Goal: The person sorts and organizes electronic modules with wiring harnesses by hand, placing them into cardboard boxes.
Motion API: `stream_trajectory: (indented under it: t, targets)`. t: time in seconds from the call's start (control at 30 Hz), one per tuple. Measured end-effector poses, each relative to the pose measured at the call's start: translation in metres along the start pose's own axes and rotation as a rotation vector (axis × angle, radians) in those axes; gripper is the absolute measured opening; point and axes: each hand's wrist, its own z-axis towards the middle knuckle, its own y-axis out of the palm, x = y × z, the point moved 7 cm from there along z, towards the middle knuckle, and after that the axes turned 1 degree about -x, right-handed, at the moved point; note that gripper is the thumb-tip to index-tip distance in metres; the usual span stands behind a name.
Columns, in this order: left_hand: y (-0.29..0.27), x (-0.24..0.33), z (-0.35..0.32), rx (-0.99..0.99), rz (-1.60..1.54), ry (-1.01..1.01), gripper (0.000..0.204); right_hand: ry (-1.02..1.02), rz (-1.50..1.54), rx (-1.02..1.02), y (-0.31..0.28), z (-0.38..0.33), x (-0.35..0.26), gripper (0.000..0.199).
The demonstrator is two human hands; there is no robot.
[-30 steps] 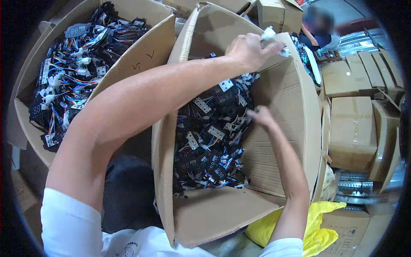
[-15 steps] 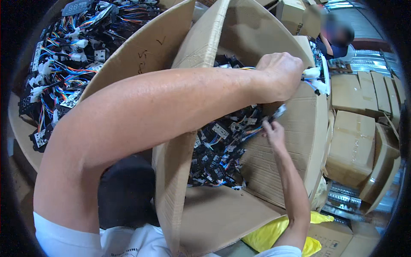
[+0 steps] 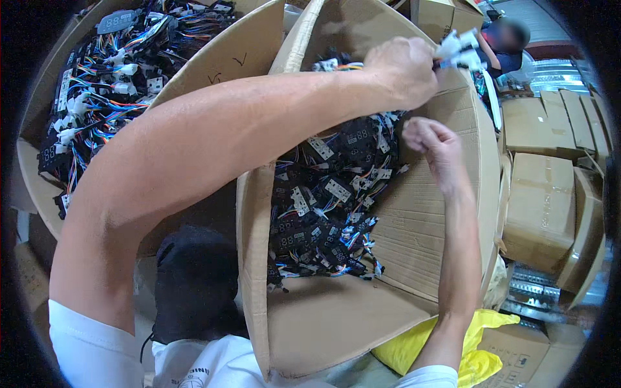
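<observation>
White plugs slanted lengthwise up and rightward from your left hand, fingers clenched behind them, in the frame's upper right. Your right hand, pinching a wired piece moments earlier, had curled below; I couldn't tell its contents, so only the left visibly carried anything.

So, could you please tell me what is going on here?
A person's left hand is closed around a bunch of white connectors that stick out past the fist, above the far right corner of an open cardboard box. The right hand is curled by that box's right wall; whether it holds anything is unclear. Inside lies a pile of black display modules with coloured wires, and a second box on the left holds similar wired parts.
</observation>
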Motion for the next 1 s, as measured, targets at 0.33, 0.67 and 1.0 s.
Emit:
stream_trajectory:
  t: [0.33, 0.67, 1.0]
  targets:
    - [0.002, 0.032, -0.018, -0.087, 0.043, 0.062, 0.029, 0.629, -0.987, 0.3, -0.073, -0.013, 0.35, 0.043]
    - [-0.006, 0.033, -0.015, -0.161, -0.007, 0.04, 0.026, 0.165, -0.478, 0.229, -0.078, 0.01, 0.225, 0.047]
    - [-0.004, 0.044, -0.006, -0.071, -0.207, 0.029, 0.023, 0.014, -0.943, 0.408, -0.097, 0.078, 0.222, 0.049]
